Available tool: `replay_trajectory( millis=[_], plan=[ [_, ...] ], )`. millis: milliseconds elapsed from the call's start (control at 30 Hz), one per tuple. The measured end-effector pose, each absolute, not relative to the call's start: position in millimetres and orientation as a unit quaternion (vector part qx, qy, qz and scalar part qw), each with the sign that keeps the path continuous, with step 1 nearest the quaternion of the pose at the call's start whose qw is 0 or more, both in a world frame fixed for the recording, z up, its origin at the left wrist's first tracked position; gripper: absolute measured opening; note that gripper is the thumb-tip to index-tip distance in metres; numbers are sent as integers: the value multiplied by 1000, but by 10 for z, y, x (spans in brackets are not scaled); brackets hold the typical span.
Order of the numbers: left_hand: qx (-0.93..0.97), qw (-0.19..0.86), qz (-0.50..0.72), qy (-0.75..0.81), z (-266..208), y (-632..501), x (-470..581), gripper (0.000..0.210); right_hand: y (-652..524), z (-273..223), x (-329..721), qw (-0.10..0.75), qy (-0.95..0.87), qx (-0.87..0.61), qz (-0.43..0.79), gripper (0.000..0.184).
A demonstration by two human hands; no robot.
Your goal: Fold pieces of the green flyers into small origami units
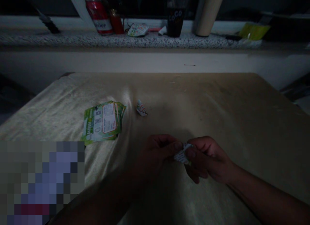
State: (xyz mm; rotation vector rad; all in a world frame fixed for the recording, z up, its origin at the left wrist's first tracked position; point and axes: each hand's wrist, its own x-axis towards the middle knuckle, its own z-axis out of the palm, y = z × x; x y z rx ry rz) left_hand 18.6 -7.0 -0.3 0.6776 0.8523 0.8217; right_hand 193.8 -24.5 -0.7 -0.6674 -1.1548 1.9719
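Note:
Between my two hands is a small piece of folded printed paper (181, 157), white with printing on it. My left hand (160, 150) pinches its upper left edge between thumb and fingers. On the other side, my right hand (208, 158) grips it with the thumb on top. Parts of the paper are hidden under both thumbs. Farther off, a small folded paper shape (141, 108) with colourful print stands on the table. To its left lies a stack of green printed leaflets (101, 121), slightly fanned.
A creased beige cloth covers the table (230, 121). Behind it, the speckled stone sill (72, 41) bears a red can (99, 18), a lighter-like red object (117, 23), crumpled printed paper (138, 30), a dark cup (177, 18), a tan cylinder (210, 13) and a yellow packet (254, 32).

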Motion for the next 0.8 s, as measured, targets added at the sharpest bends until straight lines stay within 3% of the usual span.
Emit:
replay_trajectory(
  millis=[133, 267, 367, 433, 633, 800],
  plan=[
    [317, 763, 396, 400, -28, -38, 145, 31, -193, -11, 1993, 378, -534, -335, 678, 38],
    [301, 727, 411, 461, -19, -7, 113, 28, -142, -2, 2082, 468, -678, -370, 429, 4],
    [278, 729, 412, 471, -18, -10, 122, 24, -106, 12, 2112, 453, -797, -324, 232, 31],
    [265, 742, 401, 467, -24, -26, 141, 21, -86, 22, 2112, 430, -838, -293, 163, 31],
    [262, 777, 346, 456, -7, -82, 181, 19, -57, 23, 2089, 431, -862, -238, 119, 21],
    [275, 808, 314, 417, 54, -116, 205, 26, -108, 16, 2060, 431, -821, -309, 213, 15]
  ],
)
